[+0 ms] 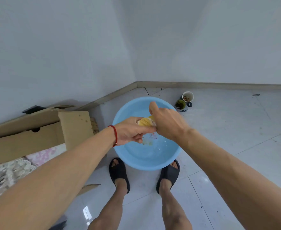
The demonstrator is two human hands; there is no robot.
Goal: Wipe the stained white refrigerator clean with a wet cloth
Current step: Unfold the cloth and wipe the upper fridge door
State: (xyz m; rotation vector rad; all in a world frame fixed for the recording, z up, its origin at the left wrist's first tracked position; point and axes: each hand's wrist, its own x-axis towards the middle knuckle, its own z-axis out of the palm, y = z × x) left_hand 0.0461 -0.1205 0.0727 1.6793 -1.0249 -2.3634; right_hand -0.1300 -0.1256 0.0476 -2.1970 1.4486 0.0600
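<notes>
A corner of pale walls meets a glossy white tile floor (235, 146), with a beige skirting running along the base. A blue basin (128, 156) holding a shallow pool of water sits on the tiles just in front of the person's feet, which are in dark slippers (119, 171). To the left lies an open cardboard box (37, 135) with patterned fabric (12, 170) beside it. Near the far wall stand a white cup (188, 96) and a dark green cup (180, 104), just beside each other.

Both hands are held over the basin. The left hand (129, 135), a red string around its wrist, is curled round one end of a yellow cloth (146, 122). The right hand (166, 123) grips the other end, fingers wrapped round it, thumb raised. The two hands touch, with the cloth bunched tight between them, and a blurred patch below them looks like water falling from it into the basin.

The step in hand appears to be wringing the cloth out after wetting it. The fridge is not in view, so whether any of it has been wiped cannot be told from here. Judged from this, the task is in preparation or in a rinse between passes: the cloth is wet, and what is left is to carry it to the fridge and wipe the stains.
</notes>
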